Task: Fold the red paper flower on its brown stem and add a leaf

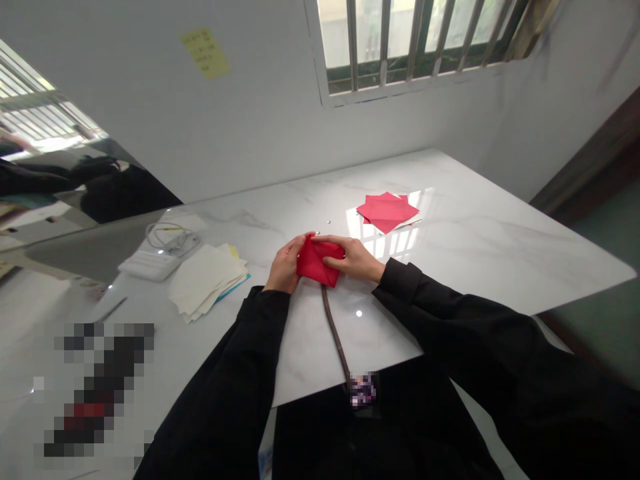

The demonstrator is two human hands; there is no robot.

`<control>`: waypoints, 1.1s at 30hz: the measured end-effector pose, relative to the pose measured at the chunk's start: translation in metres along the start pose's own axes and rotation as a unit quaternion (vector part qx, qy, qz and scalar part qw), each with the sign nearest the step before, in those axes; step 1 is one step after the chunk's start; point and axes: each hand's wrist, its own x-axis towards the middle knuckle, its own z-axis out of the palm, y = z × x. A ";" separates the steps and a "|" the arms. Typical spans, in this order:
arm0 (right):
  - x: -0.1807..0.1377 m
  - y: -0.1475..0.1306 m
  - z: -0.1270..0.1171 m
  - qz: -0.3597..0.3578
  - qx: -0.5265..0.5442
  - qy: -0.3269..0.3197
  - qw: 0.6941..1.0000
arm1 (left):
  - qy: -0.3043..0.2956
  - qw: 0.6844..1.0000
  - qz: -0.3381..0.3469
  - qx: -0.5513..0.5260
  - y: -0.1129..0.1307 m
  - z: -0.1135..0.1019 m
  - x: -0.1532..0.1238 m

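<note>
A piece of red paper [317, 265] with diagonal creases and folded flaps is held above the white marbled table [480, 247]. My left hand [286, 264] grips its left edge, with the thumb near the top corner. My right hand [357, 259] is closed on the right side, its index finger stretched along the top edge and its thumb pressed on the folded face. The paper's underside and the fingers behind it are hidden.
Red paper sheets [388, 211] lie in a stack at the back right. At left are a pile of cream paper sheets [207, 280], a white device with a cable [159, 253] and a blurred-out dark object [105, 387]. A brown cord [334, 330] hangs in front of me. A barred window [420, 40] is behind.
</note>
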 end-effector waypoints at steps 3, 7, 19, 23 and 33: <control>-0.001 -0.001 0.000 0.003 -0.004 -0.010 1.000 | -0.008 1.000 -0.004 -0.002 0.001 0.001 -0.001; -0.002 -0.002 -0.001 0.008 -0.003 -0.019 1.000 | -0.020 1.000 -0.021 -0.006 0.004 0.001 -0.002; -0.001 -0.001 -0.001 -0.017 0.013 -0.003 1.000 | -0.021 0.995 -0.087 -0.034 0.004 -0.001 -0.001; -0.001 -0.003 -0.002 0.015 0.008 -0.011 1.000 | -0.017 0.990 -0.121 -0.069 0.007 -0.003 0.000; 0.002 -0.005 -0.002 0.067 0.044 -0.010 0.997 | -0.084 0.987 -0.130 -0.050 0.006 -0.009 0.000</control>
